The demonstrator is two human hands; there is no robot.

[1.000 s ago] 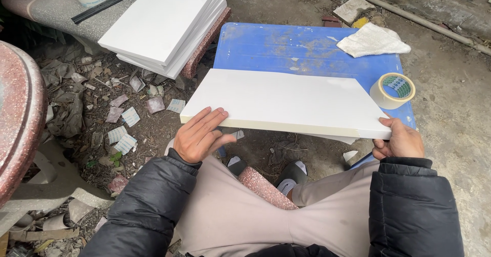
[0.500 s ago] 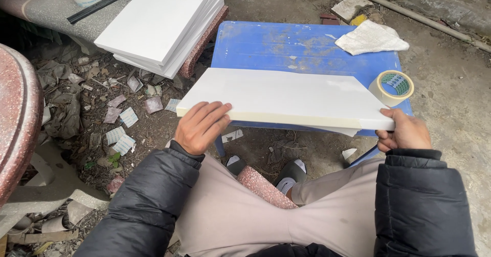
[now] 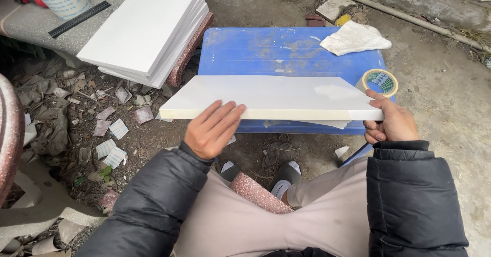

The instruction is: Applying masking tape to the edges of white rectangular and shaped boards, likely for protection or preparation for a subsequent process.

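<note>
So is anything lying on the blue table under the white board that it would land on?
The white board is in both hands, left hand and right hand. The tape roll sits by its right end and the white cloth lies at the far edge of the blue table. What lies under the board is hidden.

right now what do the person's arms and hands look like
Both arms are in a black puffy jacket with quilted seams; the right sleeve ends in a ribbed knit cuff at the wrist, and the left sleeve reaches the wrist too. The left hand and right hand are bare: no gloves, rings or watch visible.
</note>
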